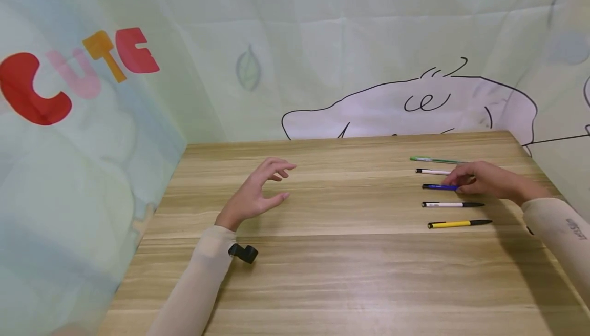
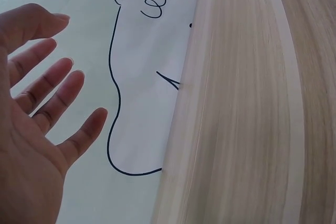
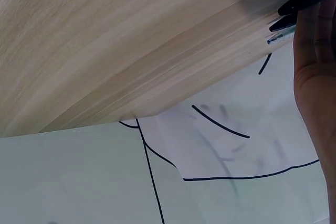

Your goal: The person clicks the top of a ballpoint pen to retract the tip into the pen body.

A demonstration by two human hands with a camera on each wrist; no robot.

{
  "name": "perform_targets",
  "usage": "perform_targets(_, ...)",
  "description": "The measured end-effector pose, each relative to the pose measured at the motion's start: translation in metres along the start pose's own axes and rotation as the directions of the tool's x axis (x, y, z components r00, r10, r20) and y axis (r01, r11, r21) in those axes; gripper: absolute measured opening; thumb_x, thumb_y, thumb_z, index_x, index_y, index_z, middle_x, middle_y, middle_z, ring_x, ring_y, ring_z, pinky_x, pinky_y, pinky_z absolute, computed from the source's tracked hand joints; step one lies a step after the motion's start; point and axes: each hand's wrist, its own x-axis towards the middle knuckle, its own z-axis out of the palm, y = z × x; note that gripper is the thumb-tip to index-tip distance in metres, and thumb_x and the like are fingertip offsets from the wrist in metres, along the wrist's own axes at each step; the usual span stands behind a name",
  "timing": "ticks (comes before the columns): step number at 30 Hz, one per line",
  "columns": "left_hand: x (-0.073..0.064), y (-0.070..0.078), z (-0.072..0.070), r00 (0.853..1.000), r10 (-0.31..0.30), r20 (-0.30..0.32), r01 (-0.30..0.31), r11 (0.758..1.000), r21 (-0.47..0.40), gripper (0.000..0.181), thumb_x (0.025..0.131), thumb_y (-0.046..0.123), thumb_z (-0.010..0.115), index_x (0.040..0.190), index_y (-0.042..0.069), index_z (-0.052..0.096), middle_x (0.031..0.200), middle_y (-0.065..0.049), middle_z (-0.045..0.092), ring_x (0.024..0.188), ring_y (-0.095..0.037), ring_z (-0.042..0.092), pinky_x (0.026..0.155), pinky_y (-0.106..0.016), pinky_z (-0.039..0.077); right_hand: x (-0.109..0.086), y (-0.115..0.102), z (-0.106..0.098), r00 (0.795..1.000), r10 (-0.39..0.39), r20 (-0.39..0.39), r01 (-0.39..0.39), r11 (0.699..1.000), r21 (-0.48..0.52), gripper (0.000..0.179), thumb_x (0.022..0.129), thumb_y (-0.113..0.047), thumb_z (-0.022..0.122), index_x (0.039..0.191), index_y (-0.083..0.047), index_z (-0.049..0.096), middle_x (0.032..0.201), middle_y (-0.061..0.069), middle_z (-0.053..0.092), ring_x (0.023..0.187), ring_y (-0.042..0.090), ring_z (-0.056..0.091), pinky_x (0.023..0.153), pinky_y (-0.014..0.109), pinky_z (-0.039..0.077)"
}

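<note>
At the table's right side, my right hand (image 1: 484,180) pinches a blue pen (image 1: 435,187) with thumb and fingertips, hiding its tip end. Just behind it lie a white pen (image 1: 430,171), partly covered by the hand, and a green-capped clear pen (image 1: 430,160). Nearer to me are a white pen with a black grip (image 1: 449,205) and a yellow pen (image 1: 456,224). In the right wrist view dark pen tips (image 3: 283,23) show beside the hand. My left hand (image 1: 253,190) hovers left of centre with fingers loosely spread, holding nothing; its palm shows in the left wrist view.
The wood-grain table (image 1: 322,274) meets a printed cloth backdrop (image 1: 299,59) at its back and left edges. A black wrist mount (image 1: 244,253) sits on the left sleeve. The pens lie in a column, roughly parallel.
</note>
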Motion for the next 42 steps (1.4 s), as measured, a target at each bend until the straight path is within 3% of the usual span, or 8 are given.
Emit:
perform_targets(2, 0.002, 0.010, -0.001, 1.000, -0.010, 0.004, 0.010, 1.000, -0.002, 0.058, 0.086, -0.010, 0.072, 0.140, -0.005, 0.051, 0.137, -0.019, 0.051, 0.114, -0.039, 0.054, 0.099, -0.060, 0.049, 0.000, -0.001, 0.001, 1.000, -0.003, -0.007, 0.003, 1.000, -0.004, 0.030, 0.090, 0.002, 0.072, 0.114, -0.015, 0.075, 0.113, 0.004, 0.068, 0.099, 0.009, 0.064, 0.084, 0.021, 0.056)
perform_targets(10, 0.004, -0.017, 0.005, 1.000, 0.018, -0.004, -0.018, 1.000, 0.003, 0.064, 0.085, -0.007, 0.075, 0.143, 0.003, 0.052, 0.140, -0.013, 0.051, 0.116, -0.032, 0.055, 0.100, -0.056, 0.051, -0.001, -0.003, 0.003, 0.997, -0.040, -0.068, 0.037, 0.998, -0.052, 0.027, 0.090, -0.006, 0.075, 0.115, -0.018, 0.074, 0.116, 0.001, 0.070, 0.099, 0.006, 0.064, 0.083, 0.022, 0.056)
perform_targets(15, 0.006, -0.022, 0.006, 0.999, 0.038, 0.001, -0.038, 0.999, 0.004, 0.064, 0.086, -0.002, 0.077, 0.144, 0.009, 0.053, 0.140, -0.004, 0.053, 0.117, -0.026, 0.055, 0.100, -0.048, 0.052, -0.007, -0.005, 0.003, 0.987, -0.085, -0.138, 0.071, 0.992, -0.108, 0.028, 0.089, -0.010, 0.077, 0.115, -0.020, 0.074, 0.114, -0.005, 0.072, 0.100, 0.001, 0.063, 0.085, 0.021, 0.054)
perform_targets(24, 0.006, -0.020, 0.006, 0.999, 0.034, 0.005, -0.034, 0.999, 0.004, 0.063, 0.086, -0.002, 0.076, 0.143, 0.012, 0.053, 0.134, -0.004, 0.057, 0.118, -0.023, 0.056, 0.100, -0.054, 0.052, -0.019, -0.017, 0.006, 0.990, -0.071, -0.125, 0.077, 0.996, 0.048, 0.032, 0.092, -0.018, 0.076, 0.123, -0.019, 0.071, 0.116, 0.000, 0.073, 0.102, 0.002, 0.064, 0.085, 0.015, 0.050)
perform_targets(28, 0.006, -0.015, 0.005, 1.000, 0.027, -0.003, -0.027, 1.000, 0.012, 0.064, 0.085, -0.006, 0.076, 0.143, 0.008, 0.053, 0.132, -0.008, 0.058, 0.118, -0.024, 0.056, 0.099, -0.054, 0.051, -0.023, -0.019, 0.010, 0.988, -0.104, -0.113, 0.118, 0.986, 0.122, 0.033, 0.093, -0.014, 0.074, 0.125, -0.013, 0.070, 0.115, 0.007, 0.072, 0.103, 0.005, 0.065, 0.083, 0.016, 0.052)
perform_targets(33, 0.008, 0.005, 0.003, 1.000, 0.024, 0.002, -0.024, 1.000, -0.001, 0.060, 0.085, -0.010, 0.073, 0.141, 0.002, 0.053, 0.129, -0.012, 0.060, 0.117, -0.026, 0.056, 0.100, -0.051, 0.051, -0.029, -0.015, 0.019, 0.989, -0.111, -0.100, 0.129, 0.973, 0.189, 0.037, 0.093, -0.013, 0.074, 0.129, -0.008, 0.067, 0.116, 0.010, 0.072, 0.104, 0.008, 0.067, 0.083, 0.017, 0.054)
perform_targets(36, 0.009, 0.014, 0.002, 1.000, 0.028, 0.003, -0.028, 1.000, -0.005, 0.058, 0.085, -0.010, 0.072, 0.140, 0.000, 0.054, 0.128, -0.013, 0.060, 0.116, -0.025, 0.056, 0.099, -0.050, 0.052, -0.030, -0.011, 0.024, 0.987, -0.139, -0.077, 0.152, 0.969, 0.197, 0.038, 0.093, -0.014, 0.073, 0.130, -0.008, 0.066, 0.118, 0.009, 0.072, 0.106, 0.009, 0.067, 0.085, 0.016, 0.054)
perform_targets(42, 0.010, 0.016, 0.002, 0.999, 0.032, 0.002, -0.032, 0.999, -0.014, 0.058, 0.086, -0.010, 0.072, 0.140, 0.001, 0.054, 0.127, -0.013, 0.060, 0.116, -0.025, 0.056, 0.099, -0.050, 0.052, -0.031, -0.007, 0.030, 0.982, -0.179, -0.067, 0.188, 0.964, 0.189, 0.034, 0.093, -0.011, 0.073, 0.127, -0.008, 0.067, 0.114, 0.006, 0.073, 0.102, 0.007, 0.067, 0.084, 0.015, 0.053)
